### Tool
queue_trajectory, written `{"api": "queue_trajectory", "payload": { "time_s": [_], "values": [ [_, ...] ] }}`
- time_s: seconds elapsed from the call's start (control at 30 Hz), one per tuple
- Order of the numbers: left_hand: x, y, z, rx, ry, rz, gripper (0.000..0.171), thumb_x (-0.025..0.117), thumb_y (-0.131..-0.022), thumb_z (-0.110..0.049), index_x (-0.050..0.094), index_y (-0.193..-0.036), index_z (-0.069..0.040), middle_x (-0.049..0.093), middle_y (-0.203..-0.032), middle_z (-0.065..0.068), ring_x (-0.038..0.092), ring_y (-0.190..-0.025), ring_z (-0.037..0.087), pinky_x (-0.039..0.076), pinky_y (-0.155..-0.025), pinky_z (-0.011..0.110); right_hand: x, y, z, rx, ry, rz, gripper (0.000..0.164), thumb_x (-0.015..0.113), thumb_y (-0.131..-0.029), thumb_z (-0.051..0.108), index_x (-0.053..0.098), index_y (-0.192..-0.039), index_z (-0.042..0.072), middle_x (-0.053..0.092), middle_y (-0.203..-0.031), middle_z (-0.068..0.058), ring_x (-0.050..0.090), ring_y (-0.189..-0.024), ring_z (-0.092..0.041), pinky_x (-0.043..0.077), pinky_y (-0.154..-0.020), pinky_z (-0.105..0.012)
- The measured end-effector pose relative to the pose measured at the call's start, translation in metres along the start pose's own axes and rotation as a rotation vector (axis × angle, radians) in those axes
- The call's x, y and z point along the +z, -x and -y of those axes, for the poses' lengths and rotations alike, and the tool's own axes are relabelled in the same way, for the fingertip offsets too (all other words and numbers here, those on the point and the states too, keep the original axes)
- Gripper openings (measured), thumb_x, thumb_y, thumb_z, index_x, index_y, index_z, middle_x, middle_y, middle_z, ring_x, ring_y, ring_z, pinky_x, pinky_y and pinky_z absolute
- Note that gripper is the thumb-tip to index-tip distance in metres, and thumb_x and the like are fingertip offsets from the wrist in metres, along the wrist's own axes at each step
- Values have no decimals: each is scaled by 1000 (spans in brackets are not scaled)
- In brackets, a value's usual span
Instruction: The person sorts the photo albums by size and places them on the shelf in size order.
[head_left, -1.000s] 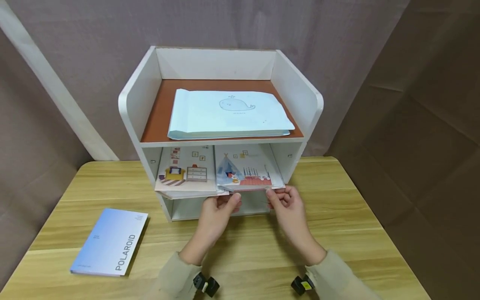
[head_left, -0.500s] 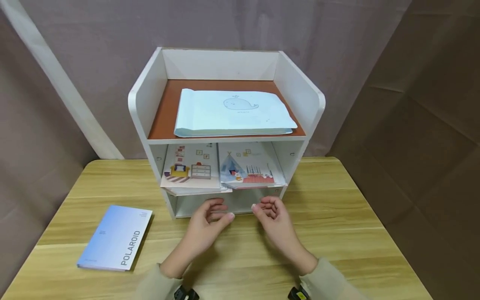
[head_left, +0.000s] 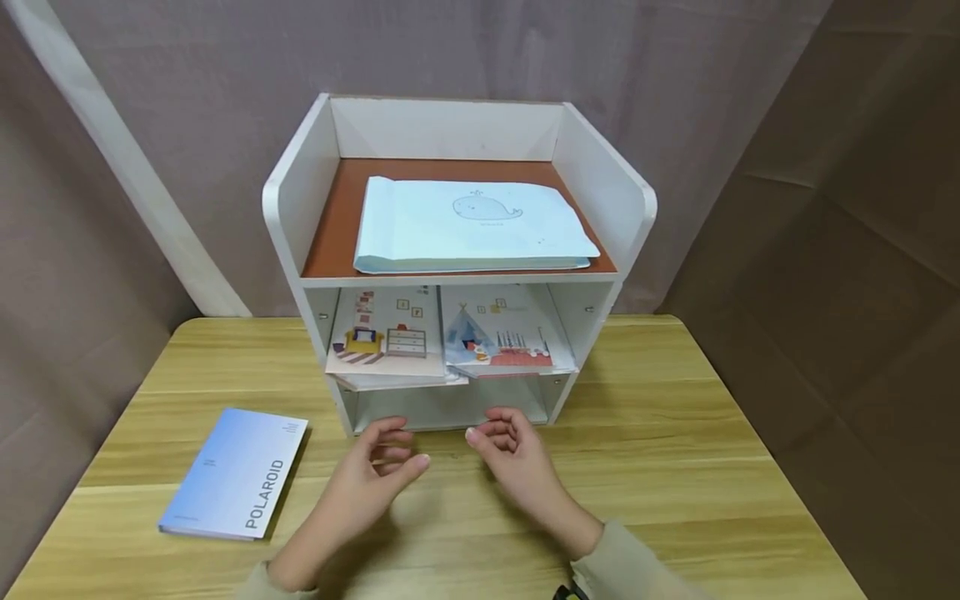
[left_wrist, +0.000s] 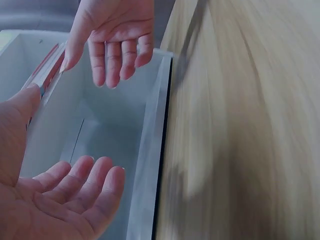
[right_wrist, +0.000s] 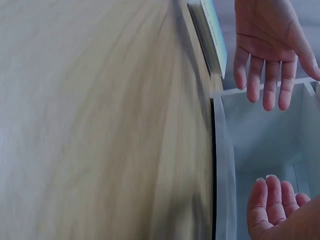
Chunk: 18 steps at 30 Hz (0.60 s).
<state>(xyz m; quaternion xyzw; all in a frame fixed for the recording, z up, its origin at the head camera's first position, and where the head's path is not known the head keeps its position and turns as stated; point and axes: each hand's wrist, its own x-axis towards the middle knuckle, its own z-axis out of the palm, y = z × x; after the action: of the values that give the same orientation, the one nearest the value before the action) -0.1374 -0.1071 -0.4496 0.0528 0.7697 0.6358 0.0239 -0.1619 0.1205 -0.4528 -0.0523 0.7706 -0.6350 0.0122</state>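
My left hand (head_left: 371, 483) hovers over the table in front of the white shelf (head_left: 588, 350), fingers loosely bent and holding nothing. Beside it, to the right, is my right hand (head_left: 517, 462), also relaxed, with nothing in it. Two flat books lie side by side on the middle shelf: one with a sofa-and-drawers picture (head_left: 386, 337), one with a blue tent picture (head_left: 498, 333). Their front edges jut out slightly, apart from both hands. In the left wrist view, the book edges (left_wrist: 47, 70) show between the thumbs.
A blue-and-white book marked POLAROID (head_left: 236, 475) lies on the wooden table (head_left: 675, 467), left of the shelf. On the brown top board rests a thick white item with a whale drawing (head_left: 472, 225). Curtains (head_left: 450, 50) hang behind.
Both hands have let go of the front edge of the tent-picture book and drawn back toward the person, down and leftward. The books stay on the middle shelf.
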Motion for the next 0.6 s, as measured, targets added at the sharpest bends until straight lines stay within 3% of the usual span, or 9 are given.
{"api": "queue_trajectory", "payload": {
  "time_s": [0.23, 0.6],
  "values": [
    [-29, 11, 4, -9, -66, -43, 64, 79, -81, -34, 50, -132, -10, 61, -120, 14, 61, -106, 29, 53, -87, 34, 18, 2, -3, 45, 18, 77, 54, 73, -88, 31, 50, -125, -1, 63, -105, -8, 62, -88, -21, 53, -65, -25],
    [-67, 23, 7, -20, -205, -121, 64, 75, -85, -38, 48, -134, -6, 58, -124, 12, 61, -106, 25, 53, -87, 33, 53, 3, -4, 76, -39, 192, 47, 71, -90, 29, 51, -124, 4, 61, -104, -5, 62, -88, -19, 52, -67, -25]
  ]
}}
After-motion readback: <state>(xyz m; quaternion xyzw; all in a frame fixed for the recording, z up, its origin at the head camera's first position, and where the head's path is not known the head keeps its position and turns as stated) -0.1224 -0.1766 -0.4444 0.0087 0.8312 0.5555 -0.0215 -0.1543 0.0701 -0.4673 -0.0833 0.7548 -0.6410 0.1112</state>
